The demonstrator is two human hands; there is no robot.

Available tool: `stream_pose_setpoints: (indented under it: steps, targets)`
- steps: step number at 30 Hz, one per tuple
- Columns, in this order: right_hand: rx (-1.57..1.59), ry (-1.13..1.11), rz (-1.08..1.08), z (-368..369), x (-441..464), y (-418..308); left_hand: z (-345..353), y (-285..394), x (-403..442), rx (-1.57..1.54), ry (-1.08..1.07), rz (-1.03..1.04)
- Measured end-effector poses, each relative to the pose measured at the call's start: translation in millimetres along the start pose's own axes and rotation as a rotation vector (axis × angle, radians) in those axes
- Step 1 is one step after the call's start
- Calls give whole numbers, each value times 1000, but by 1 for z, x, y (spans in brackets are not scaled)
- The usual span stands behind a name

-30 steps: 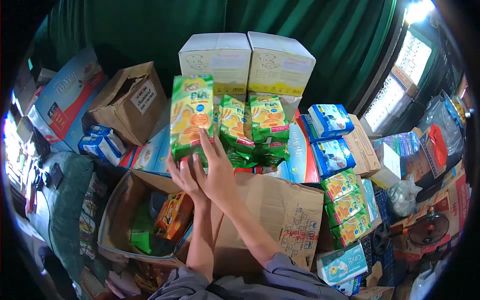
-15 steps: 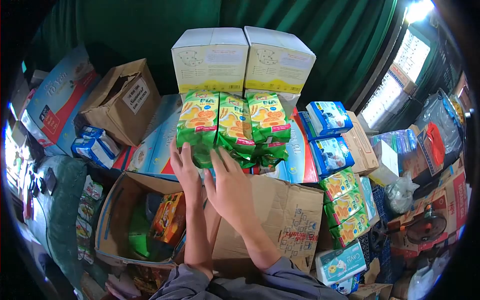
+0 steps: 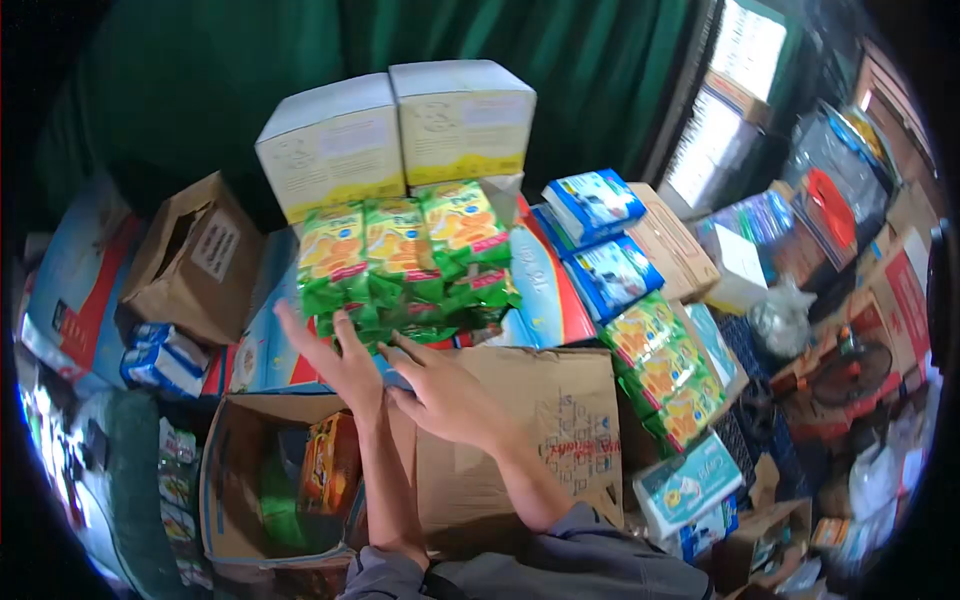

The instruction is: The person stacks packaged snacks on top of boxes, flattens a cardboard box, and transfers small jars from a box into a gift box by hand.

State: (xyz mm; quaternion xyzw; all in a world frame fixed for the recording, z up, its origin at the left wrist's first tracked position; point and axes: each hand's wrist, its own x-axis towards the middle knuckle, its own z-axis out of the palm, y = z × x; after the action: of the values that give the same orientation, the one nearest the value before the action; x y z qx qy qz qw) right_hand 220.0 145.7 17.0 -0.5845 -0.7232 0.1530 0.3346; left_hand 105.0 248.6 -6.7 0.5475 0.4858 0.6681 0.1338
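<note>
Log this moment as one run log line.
Left hand: open, near green packs | right hand: open, near them | white boxes: behind packs | open carton: nearer the person, orange pack inside

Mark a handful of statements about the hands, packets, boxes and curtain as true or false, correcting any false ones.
1. Two white-and-yellow boxes stand side by side behind the green packets. True.
2. The right hand is inside the open carton. False: it is outside, to the right of that carton.
3. An orange package is in the open carton. True.
4. The curtain behind the boxes is red. False: it is green.
5. The left hand has its fingers spread. True.
</note>
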Motion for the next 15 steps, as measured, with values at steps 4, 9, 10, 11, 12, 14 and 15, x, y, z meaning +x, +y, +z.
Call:
stream_pose_setpoints:
  steps: [4, 9, 10, 11, 12, 14, 15]
  targets:
    - [146, 96, 10, -32, -52, 20, 0, 30, -18, -156, 139, 191]
    - [33, 595, 261, -41, -142, 81, 33, 85, -81, -599, -149, 140]
    - [-22, 719, 339, -47, -160, 90, 40, 88, -101, -663, -270, 135]
    - [-100, 821, 422, -49, -180, 102, 39, 103, -131, -633, -418, 122]
    - [-181, 921, 504, -51, -200, 114, 43, 110, -148, -636, -626, 162]
    - [-324, 1059, 632, -54, -239, 132, 68, 117, -197, -786, -1006, 206]
    - [-434, 1119, 691, -53, -255, 142, 78, 128, -223, -776, -1128, 260]
